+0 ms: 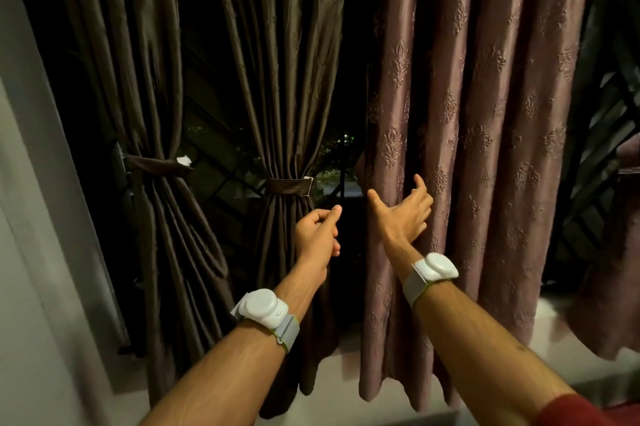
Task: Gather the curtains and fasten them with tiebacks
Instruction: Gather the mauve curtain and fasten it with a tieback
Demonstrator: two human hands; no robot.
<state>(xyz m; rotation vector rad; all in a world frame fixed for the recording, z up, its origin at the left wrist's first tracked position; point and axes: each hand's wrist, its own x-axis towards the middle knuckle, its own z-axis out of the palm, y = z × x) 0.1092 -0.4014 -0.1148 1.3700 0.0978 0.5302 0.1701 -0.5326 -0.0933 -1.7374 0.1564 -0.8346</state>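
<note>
Two dark brown curtains hang gathered at the left. One point(152, 114) is bound by a brown tieback point(156, 164), the other point(284, 96) by a brown tieback point(289, 186). A mauve patterned curtain point(485, 114) hangs loose on the right. My right hand point(403, 214) is spread against the mauve curtain's left part, thumb near its edge, fingers pressing into a fold. My left hand point(318, 233) hovers in the dark gap between the middle curtain and the mauve one, fingers loosely curled, holding nothing that I can see.
A white window sill point(554, 332) runs below the curtains. A grey wall and window frame point(45, 217) stand at the left. Dark window grilles point(602, 183) show at the right, with another fold of mauve fabric point(616, 287) at the far right.
</note>
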